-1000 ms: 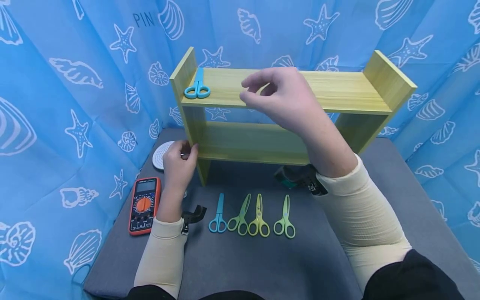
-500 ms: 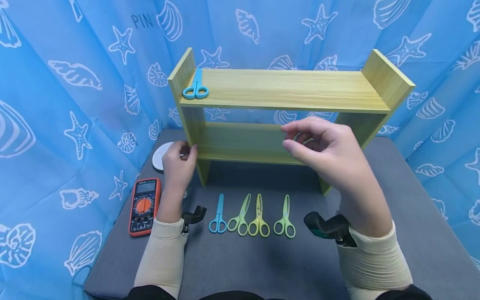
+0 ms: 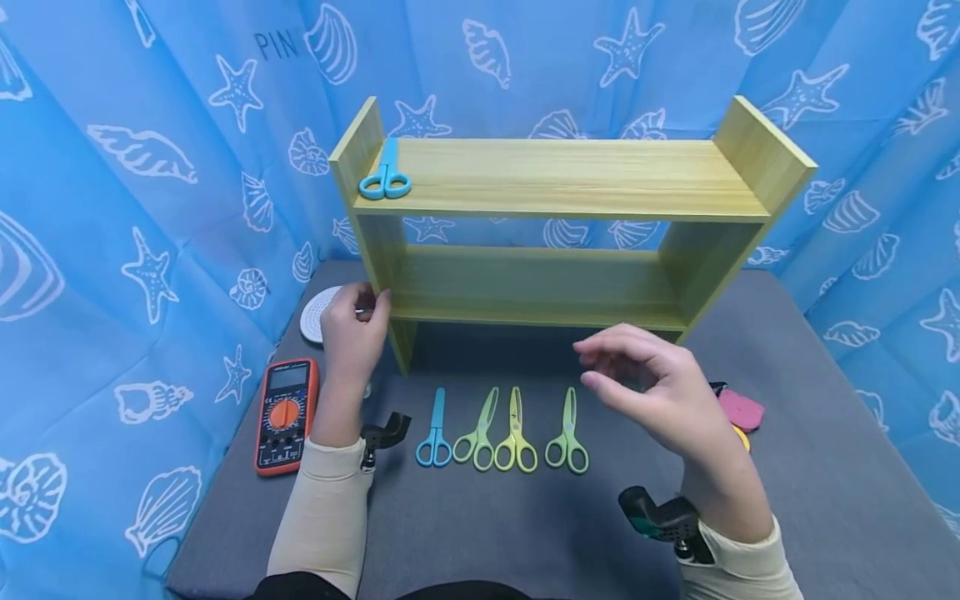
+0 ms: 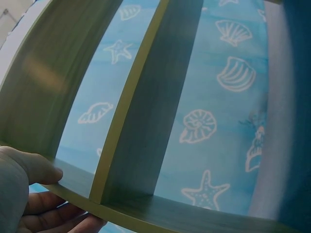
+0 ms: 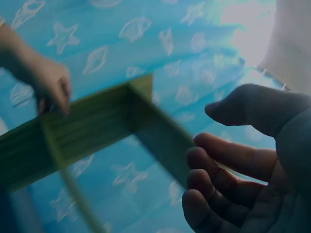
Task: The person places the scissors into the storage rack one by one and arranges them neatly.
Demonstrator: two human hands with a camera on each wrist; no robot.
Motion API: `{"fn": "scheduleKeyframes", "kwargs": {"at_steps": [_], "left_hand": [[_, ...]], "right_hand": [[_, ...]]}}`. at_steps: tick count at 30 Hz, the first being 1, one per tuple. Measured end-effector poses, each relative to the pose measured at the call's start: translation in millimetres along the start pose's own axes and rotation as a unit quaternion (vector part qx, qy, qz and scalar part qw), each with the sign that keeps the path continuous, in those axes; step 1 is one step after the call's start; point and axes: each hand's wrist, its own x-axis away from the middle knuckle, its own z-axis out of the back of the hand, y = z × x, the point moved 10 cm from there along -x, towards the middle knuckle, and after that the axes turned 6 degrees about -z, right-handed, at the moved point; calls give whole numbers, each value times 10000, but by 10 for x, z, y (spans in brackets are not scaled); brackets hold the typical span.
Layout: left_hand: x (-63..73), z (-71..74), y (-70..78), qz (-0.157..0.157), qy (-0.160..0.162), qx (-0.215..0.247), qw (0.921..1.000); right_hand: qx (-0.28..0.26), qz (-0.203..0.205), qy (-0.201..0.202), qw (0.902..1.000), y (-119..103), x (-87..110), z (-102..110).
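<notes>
My left hand [image 3: 352, 333] grips the left side panel of a pale wooden two-tier shelf [image 3: 555, 179], thumb inside and fingers outside, as the left wrist view shows. On the top tier, at its left end, lies a pair of blue scissors [image 3: 389, 158]. My right hand [image 3: 648, 383] hovers in front of the shelf's lower right, fingers loosely bent and holding nothing. Left of it, in a row on the table, are blue scissors [image 3: 438, 408], green scissors [image 3: 482, 432], yellow scissors [image 3: 516, 435] and another green pair [image 3: 568, 435], handles toward me.
A red-orange multimeter [image 3: 285, 417] lies left of my left forearm. Behind it is a white perforated disc [image 3: 315, 315], partly covered by my left hand. A pink object [image 3: 742, 410] shows beside my right wrist on the grey table [image 3: 487, 533]. A blue patterned curtain [image 3: 187, 108] hangs behind.
My right hand has come down and to the right from in front of the top tier, uncovering the pink object. The left hand keeps its grip; the scissors stay where they were.
</notes>
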Motion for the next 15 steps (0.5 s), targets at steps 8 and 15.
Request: {"fn": "scheduleKeyframes", "kwargs": {"at_steps": [8, 15], "left_hand": [[-2, 11, -7, -14, 45, 36, 10000], [2, -25, 5, -85, 27, -15, 10000]], "right_hand": [[375, -721, -165, 9966, 668, 278, -234], [1143, -1958, -69, 9739, 1360, 562, -391]]}}
